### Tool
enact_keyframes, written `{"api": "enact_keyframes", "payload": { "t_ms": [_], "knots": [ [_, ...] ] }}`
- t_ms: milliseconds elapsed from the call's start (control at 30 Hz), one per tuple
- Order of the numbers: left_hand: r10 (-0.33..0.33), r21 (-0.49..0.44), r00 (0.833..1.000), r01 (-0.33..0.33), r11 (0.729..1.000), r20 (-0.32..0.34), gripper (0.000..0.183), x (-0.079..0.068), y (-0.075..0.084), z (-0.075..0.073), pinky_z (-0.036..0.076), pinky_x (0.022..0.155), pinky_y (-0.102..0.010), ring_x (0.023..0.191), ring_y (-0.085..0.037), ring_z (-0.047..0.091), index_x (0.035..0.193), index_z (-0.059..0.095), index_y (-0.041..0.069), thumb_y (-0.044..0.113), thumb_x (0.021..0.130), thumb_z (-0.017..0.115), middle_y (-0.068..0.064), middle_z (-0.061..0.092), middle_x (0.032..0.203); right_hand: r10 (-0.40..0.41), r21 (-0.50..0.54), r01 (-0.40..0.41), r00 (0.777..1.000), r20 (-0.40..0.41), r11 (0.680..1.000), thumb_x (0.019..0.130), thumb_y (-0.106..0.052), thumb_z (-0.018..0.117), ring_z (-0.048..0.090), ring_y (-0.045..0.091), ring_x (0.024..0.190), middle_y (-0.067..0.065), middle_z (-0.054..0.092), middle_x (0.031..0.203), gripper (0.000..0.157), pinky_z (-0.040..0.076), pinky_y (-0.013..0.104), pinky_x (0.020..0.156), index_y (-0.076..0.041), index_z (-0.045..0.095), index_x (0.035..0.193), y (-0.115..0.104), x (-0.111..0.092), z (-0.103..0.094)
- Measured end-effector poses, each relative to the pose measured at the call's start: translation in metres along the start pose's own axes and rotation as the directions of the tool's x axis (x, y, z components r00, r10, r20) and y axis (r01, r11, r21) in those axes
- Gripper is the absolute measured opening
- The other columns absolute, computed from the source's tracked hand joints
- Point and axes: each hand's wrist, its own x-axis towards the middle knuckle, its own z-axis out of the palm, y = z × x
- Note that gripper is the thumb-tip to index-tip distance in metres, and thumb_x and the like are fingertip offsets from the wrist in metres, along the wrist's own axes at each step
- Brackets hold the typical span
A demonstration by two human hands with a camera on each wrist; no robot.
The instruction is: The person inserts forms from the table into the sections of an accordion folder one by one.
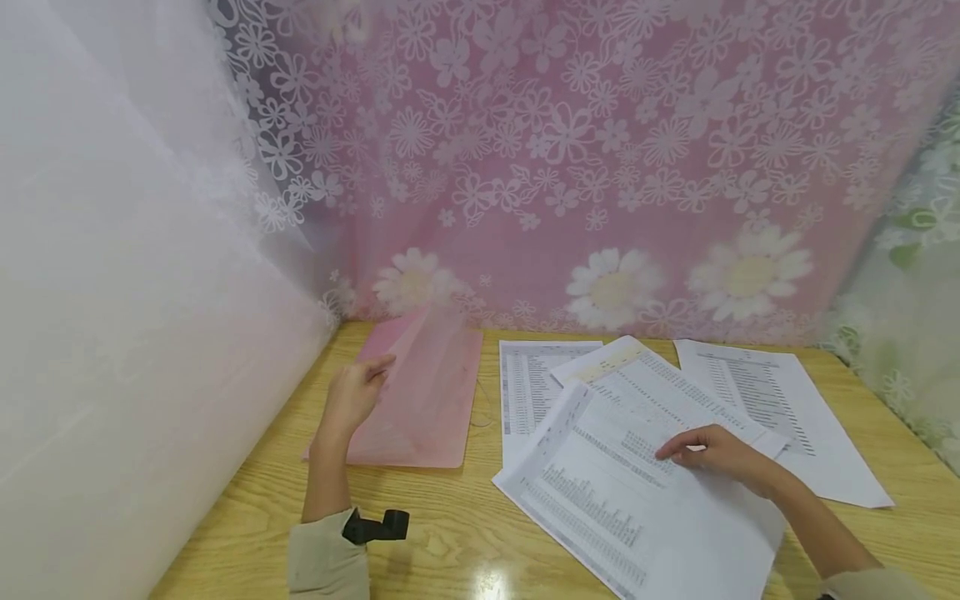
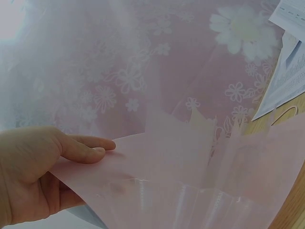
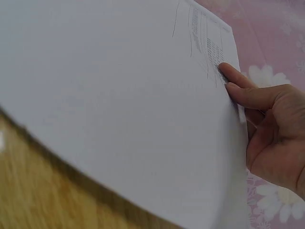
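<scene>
On the left of the table lies a pink plastic folder (image 1: 442, 417), its thin translucent cover lifted at an angle. My left hand (image 1: 352, 400) pinches the edge of that cover between thumb and fingers; the left wrist view shows the cover (image 2: 167, 167) bending away from the hand (image 2: 47, 167). At the right, my right hand (image 1: 723, 457) pinches a printed sheet of paper (image 1: 600, 483) by its edge, above other papers. The right wrist view shows the sheet's broad white face (image 3: 119, 105) and the thumb and fingers of the hand (image 3: 276, 129) at its edge.
Several printed papers lie behind the held sheet: one at centre (image 1: 536, 375), one with a yellowish band (image 1: 637, 367) and one at far right (image 1: 795, 408). A flowered pink curtain (image 1: 562, 167) stands behind the wooden table (image 1: 450, 517), and a whitish sheet (image 1: 135, 292) hangs at left.
</scene>
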Motion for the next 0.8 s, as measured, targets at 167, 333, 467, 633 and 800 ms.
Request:
{"api": "enact_keyframes", "payload": {
  "t_ms": [167, 333, 467, 633, 800],
  "knots": [
    [0.005, 0.009, 1.0, -0.005, 1.0, -0.008, 0.028, 0.0, 0.0, -0.001, 0.037, 0.055, -0.032, 0.05, -0.015, 0.038, 0.117, 0.061, -0.003, 0.001, 0.091, 0.052, -0.019, 0.061, 0.111, 0.003, 0.179, -0.006, 1.0, 0.017, 0.984, 0.091, -0.016, 0.056, 0.055, 0.023, 0.101, 0.021, 0.054, 0.12, 0.031, 0.047, 0.029, 0.078, 0.004, 0.062, 0.114, 0.002, -0.002, 0.006],
    [-0.001, 0.006, 1.0, 0.001, 1.0, -0.005, 0.028, -0.001, 0.001, -0.001, 0.036, 0.054, -0.032, 0.048, -0.015, 0.037, 0.118, 0.06, -0.003, 0.001, 0.091, 0.051, -0.019, 0.061, 0.111, -0.011, 0.386, -0.021, 0.997, 0.081, 0.922, 0.094, -0.011, 0.051, 0.059, 0.032, 0.096, 0.016, 0.055, 0.119, 0.035, 0.05, 0.042, 0.074, 0.006, 0.052, 0.125, 0.003, -0.004, 0.013],
    [0.001, 0.003, 1.0, -0.001, 1.0, -0.007, 0.028, -0.001, 0.002, -0.001, 0.035, 0.052, -0.032, 0.047, -0.014, 0.035, 0.117, 0.061, -0.003, 0.0, 0.091, 0.052, -0.019, 0.061, 0.111, -0.042, 0.472, -0.015, 0.993, 0.11, 0.882, 0.095, -0.009, 0.048, 0.057, 0.035, 0.099, 0.015, 0.053, 0.123, 0.039, 0.049, 0.044, 0.075, 0.005, 0.044, 0.132, 0.002, -0.004, 0.017],
    [0.005, -0.002, 1.0, -0.005, 1.0, -0.009, 0.028, -0.001, 0.001, -0.001, 0.035, 0.05, -0.03, 0.046, -0.013, 0.035, 0.117, 0.06, -0.004, 0.0, 0.091, 0.051, -0.02, 0.061, 0.11, -0.061, 0.536, -0.01, 0.991, 0.115, 0.844, 0.096, -0.007, 0.044, 0.056, 0.035, 0.101, 0.013, 0.051, 0.127, 0.042, 0.049, 0.045, 0.076, 0.001, 0.038, 0.137, 0.0, -0.002, 0.022],
    [0.0, -0.004, 1.0, 0.0, 1.0, -0.003, 0.028, -0.001, 0.0, 0.0, 0.035, 0.05, -0.03, 0.046, -0.014, 0.037, 0.118, 0.06, -0.004, 0.0, 0.091, 0.051, -0.019, 0.061, 0.111, -0.044, 0.583, -0.026, 0.993, 0.107, 0.812, 0.097, -0.007, 0.042, 0.056, 0.037, 0.102, 0.01, 0.053, 0.126, 0.043, 0.047, 0.048, 0.077, -0.002, 0.036, 0.139, -0.001, -0.002, 0.027]
  ]
}}
